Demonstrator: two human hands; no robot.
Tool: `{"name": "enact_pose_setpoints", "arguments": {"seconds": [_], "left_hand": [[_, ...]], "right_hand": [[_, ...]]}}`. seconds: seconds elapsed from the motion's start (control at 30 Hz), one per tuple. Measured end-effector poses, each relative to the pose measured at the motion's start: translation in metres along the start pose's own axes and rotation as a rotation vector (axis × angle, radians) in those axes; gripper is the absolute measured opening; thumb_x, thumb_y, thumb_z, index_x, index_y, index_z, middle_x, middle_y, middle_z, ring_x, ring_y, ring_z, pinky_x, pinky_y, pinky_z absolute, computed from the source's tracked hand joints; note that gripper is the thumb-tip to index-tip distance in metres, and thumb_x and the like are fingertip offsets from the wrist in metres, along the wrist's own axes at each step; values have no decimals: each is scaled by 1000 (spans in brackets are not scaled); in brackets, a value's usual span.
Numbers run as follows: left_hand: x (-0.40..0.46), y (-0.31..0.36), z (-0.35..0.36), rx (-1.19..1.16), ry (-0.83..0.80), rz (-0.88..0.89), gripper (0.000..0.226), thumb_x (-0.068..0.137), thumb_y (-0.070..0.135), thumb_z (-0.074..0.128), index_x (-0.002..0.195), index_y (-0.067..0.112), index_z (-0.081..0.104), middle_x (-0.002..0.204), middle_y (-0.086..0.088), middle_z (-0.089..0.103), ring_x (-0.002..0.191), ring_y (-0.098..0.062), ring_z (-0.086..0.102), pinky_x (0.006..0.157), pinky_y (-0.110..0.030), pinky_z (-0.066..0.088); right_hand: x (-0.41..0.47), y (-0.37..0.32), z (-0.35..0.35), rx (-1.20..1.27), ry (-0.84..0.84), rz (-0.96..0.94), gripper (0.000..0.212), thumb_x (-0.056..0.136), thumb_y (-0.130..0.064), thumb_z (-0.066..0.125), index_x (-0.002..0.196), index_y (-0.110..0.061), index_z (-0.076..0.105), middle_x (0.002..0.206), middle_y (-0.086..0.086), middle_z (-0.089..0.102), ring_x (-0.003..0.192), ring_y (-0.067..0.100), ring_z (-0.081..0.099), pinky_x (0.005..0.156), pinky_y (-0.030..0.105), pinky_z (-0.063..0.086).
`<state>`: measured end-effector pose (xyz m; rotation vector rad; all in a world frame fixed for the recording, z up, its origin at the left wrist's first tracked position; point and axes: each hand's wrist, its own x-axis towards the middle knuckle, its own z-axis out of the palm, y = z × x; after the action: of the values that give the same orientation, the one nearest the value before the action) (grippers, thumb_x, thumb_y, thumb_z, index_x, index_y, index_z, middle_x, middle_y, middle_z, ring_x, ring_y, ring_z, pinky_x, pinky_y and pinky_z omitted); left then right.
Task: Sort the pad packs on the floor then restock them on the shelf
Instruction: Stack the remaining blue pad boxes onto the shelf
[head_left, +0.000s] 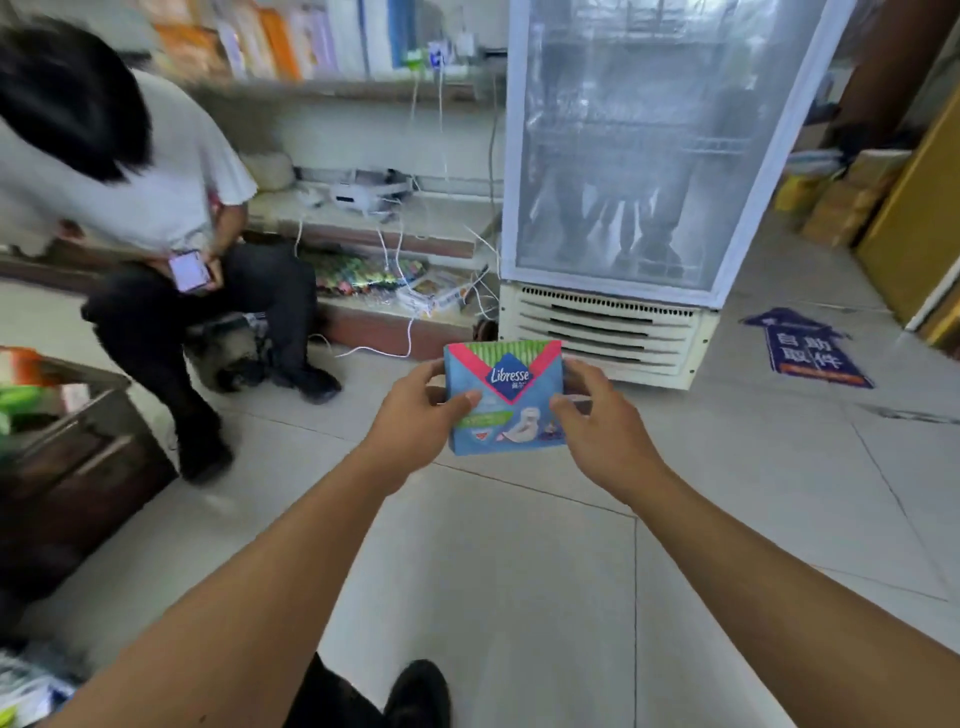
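Nearest the lens, a dark shoe (418, 693) rests on the pale tiled floor (519, 571), and from the bottom corners I see two bare forearms reach forward over it. Both hands meet around one pad pack (505, 397), held upright in the air above the tiles, printed face toward the camera. It is a blue pack with a pink V-shaped band, a green-striped top and the name Libresse on a dark diamond. My left hand (415, 415) closes its grip on the pack's left edge, thumb lying across the front; my right hand (597, 415) grips the right edge the same way, fingers wrapped behind. The pack sits level between them, in front of the vented base of a glass-door cooler (613, 156), which stands against the far wall.

Left of the cooler, a low shelf (374, 218) carries a small white device and a tangle of white cables; blurred boxes fill the shelf above. A seated person (171, 208) in a pale shirt and dark trousers bends forward at left, a phone (188, 270) in one hand. A dark wooden cabinet (78, 467) stands at the left edge. On the floor to the right lies a blue arrow sticker (805, 348), with yellow cartons beyond it.
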<state>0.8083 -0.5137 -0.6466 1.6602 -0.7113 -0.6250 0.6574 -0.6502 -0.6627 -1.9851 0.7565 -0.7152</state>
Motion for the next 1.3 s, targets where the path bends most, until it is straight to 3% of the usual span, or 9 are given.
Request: {"name": "enact_pose_setpoints", "arguments": {"seconds": [0.17, 0.3, 0.53, 0.63, 0.77, 0.9, 1.0, 1.2, 1.3], "left_hand": [[-71, 21, -72, 17, 156, 40, 40, 91, 22, 66, 128, 24, 51, 107, -4, 72, 91, -16, 72, 83, -38, 59], [-126, 23, -119, 12, 388, 43, 38, 89, 22, 69, 119, 20, 45, 108, -6, 69, 90, -18, 72, 81, -40, 59], [-242, 38, -200, 134, 749, 73, 43, 82, 19, 77, 114, 28, 50, 102, 2, 63, 91, -13, 67, 78, -28, 58], [-298, 41, -227, 170, 902, 35, 47, 80, 19, 79, 112, 35, 48, 106, -5, 62, 96, -23, 67, 80, -41, 58], [-364, 41, -258, 236, 1114, 6, 46, 80, 16, 78, 106, 41, 49, 99, 3, 62, 87, -17, 65, 80, -40, 57], [-414, 31, -282, 260, 1256, -30, 48, 79, 16, 80, 112, 38, 54, 106, -2, 67, 95, -19, 68, 86, -45, 56], [-439, 18, -299, 229, 1312, -36, 44, 80, 16, 79, 115, 26, 56, 107, -3, 69, 95, -17, 69, 87, -47, 56], [-453, -10, -328, 255, 1360, -54, 39, 82, 17, 77, 112, 26, 54, 106, -1, 69, 94, -16, 69, 83, -44, 58], [-450, -21, -340, 290, 1372, -75, 41, 81, 19, 78, 112, 29, 53, 106, -1, 68, 96, -17, 68, 85, -42, 57]], "right_hand": [[-25, -64, 36, 175, -108, -63, 23, 97, -17, 55, 119, -23, 62, 110, -11, 67, 85, -13, 62, 67, 10, 49], [-40, -105, 83, 241, -251, -151, 27, 94, -8, 56, 118, -20, 61, 110, -11, 67, 93, -5, 63, 73, 15, 51], [-81, -189, 170, 303, -505, -411, 24, 90, -3, 60, 110, -16, 57, 99, -19, 61, 86, -16, 56, 69, 1, 40], [-110, -227, 207, 323, -626, -517, 26, 89, -8, 62, 110, -22, 55, 99, -19, 62, 85, -16, 57, 68, 4, 42], [-158, -272, 245, 353, -750, -630, 26, 91, -15, 64, 110, -26, 51, 97, -22, 59, 81, -16, 57, 66, 5, 43], [-200, -303, 276, 348, -834, -707, 29, 91, -20, 64, 118, -23, 54, 107, -16, 62, 96, 3, 60, 84, 27, 49], [-220, -318, 294, 317, -896, -752, 34, 92, -22, 63, 125, -21, 54, 113, -12, 61, 101, 5, 60, 89, 30, 48], [-212, -320, 312, 342, -680, -768, 24, 93, -13, 58, 117, -13, 59, 101, -4, 62, 84, 9, 57, 70, 3, 38], [-196, -315, 316, 344, -532, -783, 25, 90, -8, 57, 115, -10, 59, 105, 2, 59, 86, 14, 55, 73, 5, 36]]}}
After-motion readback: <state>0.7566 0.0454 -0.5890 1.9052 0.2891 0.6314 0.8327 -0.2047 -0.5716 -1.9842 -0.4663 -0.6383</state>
